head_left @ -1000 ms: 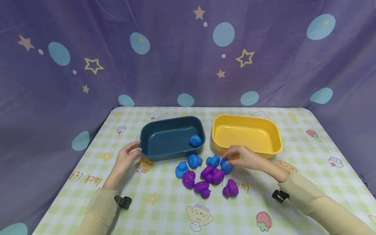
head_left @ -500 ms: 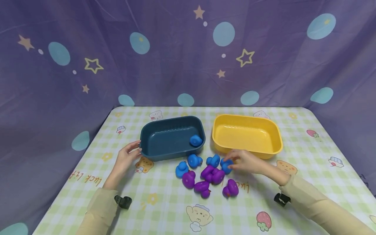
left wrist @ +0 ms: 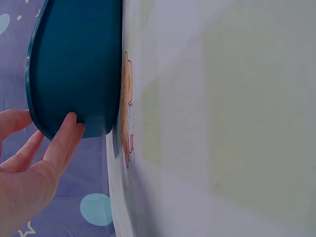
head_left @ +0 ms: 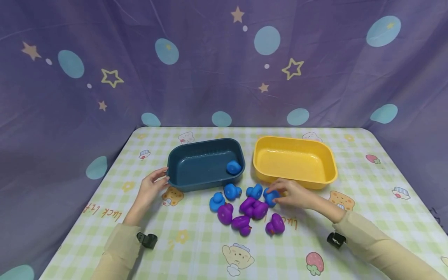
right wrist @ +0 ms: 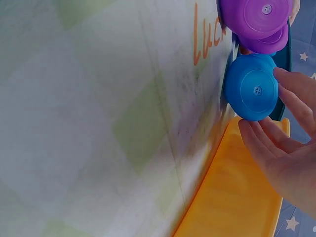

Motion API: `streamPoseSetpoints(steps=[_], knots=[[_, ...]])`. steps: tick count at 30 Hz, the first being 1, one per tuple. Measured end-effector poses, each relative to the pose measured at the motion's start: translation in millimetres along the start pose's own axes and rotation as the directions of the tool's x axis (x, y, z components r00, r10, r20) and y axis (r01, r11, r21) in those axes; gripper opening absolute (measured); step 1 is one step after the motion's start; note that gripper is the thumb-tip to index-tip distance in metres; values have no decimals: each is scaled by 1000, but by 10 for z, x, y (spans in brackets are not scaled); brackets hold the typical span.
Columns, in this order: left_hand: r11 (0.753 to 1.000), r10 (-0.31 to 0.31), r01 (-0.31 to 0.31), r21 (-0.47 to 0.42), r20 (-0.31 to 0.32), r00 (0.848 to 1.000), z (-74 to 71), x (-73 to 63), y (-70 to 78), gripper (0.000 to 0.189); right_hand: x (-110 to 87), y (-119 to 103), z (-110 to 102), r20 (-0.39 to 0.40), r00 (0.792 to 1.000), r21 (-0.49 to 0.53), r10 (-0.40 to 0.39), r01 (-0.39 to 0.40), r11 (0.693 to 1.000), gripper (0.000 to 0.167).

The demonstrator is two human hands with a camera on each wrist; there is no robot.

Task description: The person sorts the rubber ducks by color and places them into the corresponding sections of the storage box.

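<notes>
My left hand (head_left: 151, 188) rests its fingertips against the left end of a dark teal plastic basin (left wrist: 79, 64), fingers fairly straight. My right hand (head_left: 293, 193) pinches a blue rubber duck (right wrist: 251, 89) between thumb and fingers, at the right side of the duck cluster. In the right wrist view that duck's round base faces the camera, close over the cloth. Beside it lie another blue duck (head_left: 254, 191) and a purple duck (head_left: 260, 210). One blue duck (head_left: 233, 167) sits inside the teal basin, in its right front corner.
A yellow basin (head_left: 294, 163) stands right of the teal one, just behind my right hand. Several more purple and blue ducks, among them a purple duck (head_left: 275, 224) near the front, lie on the checked tablecloth (head_left: 196, 252). A purple curtain (head_left: 217, 93) hangs behind the table.
My right hand has come down slightly and its fingers have closed round the rightmost blue duck. My left hand stays at the teal basin.
</notes>
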State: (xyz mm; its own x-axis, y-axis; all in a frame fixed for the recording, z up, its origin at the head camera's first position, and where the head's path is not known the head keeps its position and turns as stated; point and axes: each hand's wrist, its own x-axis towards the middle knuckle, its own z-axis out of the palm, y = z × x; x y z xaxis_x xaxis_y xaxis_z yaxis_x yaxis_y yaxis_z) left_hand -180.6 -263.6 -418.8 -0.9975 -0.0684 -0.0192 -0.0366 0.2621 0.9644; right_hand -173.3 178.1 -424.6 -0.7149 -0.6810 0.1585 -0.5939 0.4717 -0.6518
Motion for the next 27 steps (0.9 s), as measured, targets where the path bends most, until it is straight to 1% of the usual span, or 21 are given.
streamPoseSetpoints(steps=[7,13,18,24,27], knots=[[1000,4,-4,-1,0,1000,8,10,10,42,-8,13,5,1,1000,30,6,-6,1000,28],[1000,4,-4,0,-2,1000,8,6,10,42,-8,37,21,-8,1000,-1,10,-10,1000,29],[1000,5,-5,-4,4,1000,2,2,-3,42,-9,66,39,-8,1000,-5,18,-18,1000,28],[1000,5,-5,-10,8,1000,2,-5,0,42,-15,83,50,-27,999,5,-38,38,999,25],[1000,5,-4,-7,8,1000,0,-7,-5,42,-26,75,42,-27,999,24,-40,40,999,23]])
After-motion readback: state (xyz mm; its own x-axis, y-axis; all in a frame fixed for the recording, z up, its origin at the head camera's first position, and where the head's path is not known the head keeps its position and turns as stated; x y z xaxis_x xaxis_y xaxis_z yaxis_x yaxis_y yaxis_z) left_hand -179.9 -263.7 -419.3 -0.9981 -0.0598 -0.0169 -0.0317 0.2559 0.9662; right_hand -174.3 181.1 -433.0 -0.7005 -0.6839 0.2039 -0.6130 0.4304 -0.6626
